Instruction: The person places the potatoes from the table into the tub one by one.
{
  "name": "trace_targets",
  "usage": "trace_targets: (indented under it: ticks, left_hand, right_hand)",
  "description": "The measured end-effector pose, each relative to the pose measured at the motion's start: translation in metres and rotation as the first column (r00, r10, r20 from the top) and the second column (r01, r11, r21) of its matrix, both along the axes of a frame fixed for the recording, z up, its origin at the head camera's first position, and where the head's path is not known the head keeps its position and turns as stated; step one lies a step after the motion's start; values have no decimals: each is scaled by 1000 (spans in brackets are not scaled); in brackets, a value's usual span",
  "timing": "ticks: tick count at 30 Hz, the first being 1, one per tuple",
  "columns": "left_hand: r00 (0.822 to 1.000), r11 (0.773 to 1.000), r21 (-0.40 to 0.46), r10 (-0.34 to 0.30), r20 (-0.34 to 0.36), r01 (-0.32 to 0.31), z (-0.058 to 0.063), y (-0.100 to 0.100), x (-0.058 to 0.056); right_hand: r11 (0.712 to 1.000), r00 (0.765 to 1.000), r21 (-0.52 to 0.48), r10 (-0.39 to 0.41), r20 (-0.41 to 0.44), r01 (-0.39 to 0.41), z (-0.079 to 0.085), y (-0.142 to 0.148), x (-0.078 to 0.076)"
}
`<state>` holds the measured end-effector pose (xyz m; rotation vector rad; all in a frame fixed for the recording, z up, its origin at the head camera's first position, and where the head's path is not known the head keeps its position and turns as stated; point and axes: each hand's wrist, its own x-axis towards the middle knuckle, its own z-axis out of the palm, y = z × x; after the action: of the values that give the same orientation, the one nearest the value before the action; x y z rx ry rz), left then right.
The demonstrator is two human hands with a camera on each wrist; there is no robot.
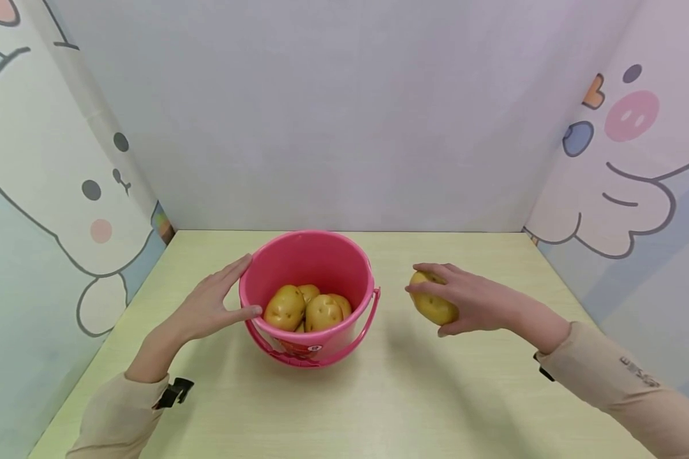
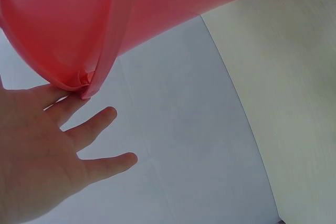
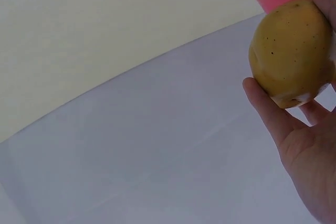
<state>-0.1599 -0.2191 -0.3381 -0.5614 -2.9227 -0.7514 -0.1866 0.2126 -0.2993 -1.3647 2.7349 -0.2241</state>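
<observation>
A pink bucket point(image 1: 308, 255) stands upright on the table with several yellow potatoes point(image 1: 323, 312) inside. At its left side, my left hand point(image 1: 209, 306) touches the rim with thumb and fingers spread wide. The left wrist view shows the fingers of that hand point(image 2: 44, 145) fairly straight, some of them against the bucket point(image 2: 173, 3) near the handle joint. To the right of the bucket, my right hand point(image 1: 473, 298) grips one potato point(image 1: 433, 303) between thumb and fingers, held above the table. That same potato point(image 3: 291, 51) shows small dark specks in the right wrist view.
The bucket's pink handle point(image 1: 344, 352) hangs down at the front. A pale wooden table point(image 1: 344, 421) meets a plain light wall point(image 1: 344, 115) at the back. Cartoon-printed panels point(image 1: 34, 172) flank both sides.
</observation>
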Motion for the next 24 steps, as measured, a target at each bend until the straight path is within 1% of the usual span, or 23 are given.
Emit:
trace_targets:
  ticks: [15,21,24]
  left_hand:
    - [1000,1000,-3,-5,-4,5,-1,0,-1]
    - [1000,1000,-6,-2,-7,2,-1,0,-1]
    - [1000,1000,-2,-2,-5,2,-1,0,-1]
  right_hand:
    - [999,999,21,29,-28,-28,43,-12,-3]
    - [998,996,11,61,-58,-61,60,-19,-4]
    - [997,996,10,73,-54,-72,69,-23,-6]
